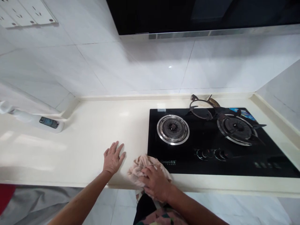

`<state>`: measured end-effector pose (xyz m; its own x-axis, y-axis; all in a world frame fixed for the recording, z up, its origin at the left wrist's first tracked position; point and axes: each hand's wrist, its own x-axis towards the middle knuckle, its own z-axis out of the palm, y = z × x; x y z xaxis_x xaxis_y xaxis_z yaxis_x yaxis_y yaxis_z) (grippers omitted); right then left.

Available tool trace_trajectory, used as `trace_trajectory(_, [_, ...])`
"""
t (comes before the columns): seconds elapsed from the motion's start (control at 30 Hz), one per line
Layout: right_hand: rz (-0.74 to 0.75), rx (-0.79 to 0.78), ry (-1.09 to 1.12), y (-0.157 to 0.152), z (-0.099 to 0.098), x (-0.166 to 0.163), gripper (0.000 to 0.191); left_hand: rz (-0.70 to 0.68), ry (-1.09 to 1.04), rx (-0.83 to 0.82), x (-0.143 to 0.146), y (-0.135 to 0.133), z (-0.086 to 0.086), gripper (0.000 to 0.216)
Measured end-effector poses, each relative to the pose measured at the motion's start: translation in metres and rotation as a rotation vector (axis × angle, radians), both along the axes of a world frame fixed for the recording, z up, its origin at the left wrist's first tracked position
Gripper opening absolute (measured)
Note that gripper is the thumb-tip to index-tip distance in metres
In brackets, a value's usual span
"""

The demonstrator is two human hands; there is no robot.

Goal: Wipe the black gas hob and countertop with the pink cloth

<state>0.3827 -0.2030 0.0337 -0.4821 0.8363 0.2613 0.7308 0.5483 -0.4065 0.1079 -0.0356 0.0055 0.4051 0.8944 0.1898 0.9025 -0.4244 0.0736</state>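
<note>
My left hand rests flat on the cream countertop, fingers spread, holding nothing. My right hand grips a crumpled pinkish cloth at the counter's front edge, close to the near corner of a black glass gas hob. The hob's left burner is a steel ring with no grate on it. A pan support stands over the right burner. A loose dark metal ring grate lies at the hob's back edge.
A white wand-like device with a dark screen lies on the counter at the left. White tiles cover the wall behind. A black range hood hangs above, and wall sockets sit at the top left.
</note>
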Motion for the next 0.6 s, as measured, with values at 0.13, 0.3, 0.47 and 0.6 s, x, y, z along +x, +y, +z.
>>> trace_trajectory(0.13, [-0.322,-0.015,0.003,-0.045,-0.018,0.069,0.03,0.015,0.002,-0.012,0.001,0.0,0.001,0.049])
trace_trajectory(0.3, [-0.877,0.032,0.007,-0.118,-0.042,0.157,0.023,0.013,0.004,-0.022,0.003,-0.001,0.002,0.051])
trace_trajectory(0.47, [-1.1,-0.094,0.174,-0.163,-0.043,0.201,0.025,0.013,0.006,-0.021,0.002,0.0,0.001,0.052])
trace_trajectory(0.6, [-1.159,-0.229,0.337,-0.166,-0.032,0.193,0.026,0.018,0.006,-0.013,0.003,-0.001,0.0,0.051])
